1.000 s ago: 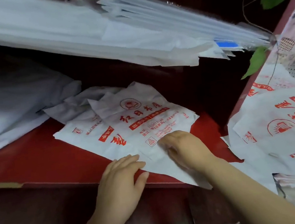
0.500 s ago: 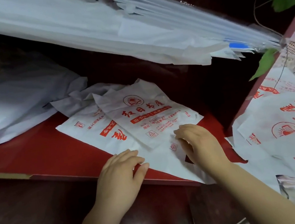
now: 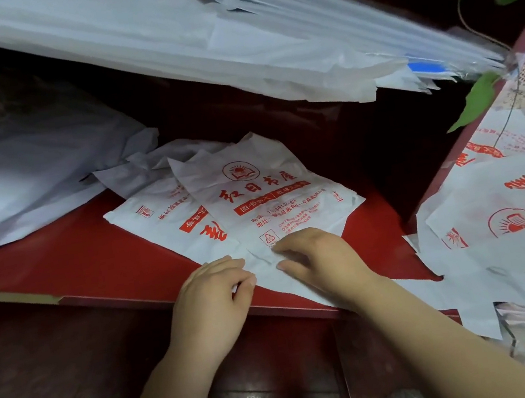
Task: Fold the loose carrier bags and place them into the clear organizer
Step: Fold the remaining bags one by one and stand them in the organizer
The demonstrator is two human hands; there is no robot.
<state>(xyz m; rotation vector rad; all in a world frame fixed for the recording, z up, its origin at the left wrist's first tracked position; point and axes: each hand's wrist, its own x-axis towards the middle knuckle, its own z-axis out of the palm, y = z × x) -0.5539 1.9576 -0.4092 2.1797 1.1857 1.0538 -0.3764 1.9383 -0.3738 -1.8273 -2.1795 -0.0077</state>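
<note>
Several pale sheets [image 3: 30, 164]: heaped at the left end of the red shelf [image 3: 78, 268]; no print can be read on them.
Lower bag [image 3: 156, 220]: flat near the front edge of the shelf, partly under the other bag; its red print lies turned sideways.
Left hand [image 3: 213, 293]: at the front edge, fingers curled; it seems to pinch the near edge of the top bag.
Top bag [image 3: 264, 198]: middle of the shelf. Thin, crinkled film, probably very light, limp and slippery; best taken at an edge or corner while a flat palm holds it down.
Writing: red sun-and-book emblem, big characters 红日书屋, lines 电话 and 地址, a recycling triangle with 02; the phone digits are too blurred.
Right hand [image 3: 316, 258]: fingers straight, pressing the top bag's near part; it grips nothing.
Clear organizer [image 3: 348, 28]: probably the transparent pockets above the shelf's back edge, holding white bags.
Loose bags [image 3: 493, 217]: same red print, piled past the shelf's right end.
</note>
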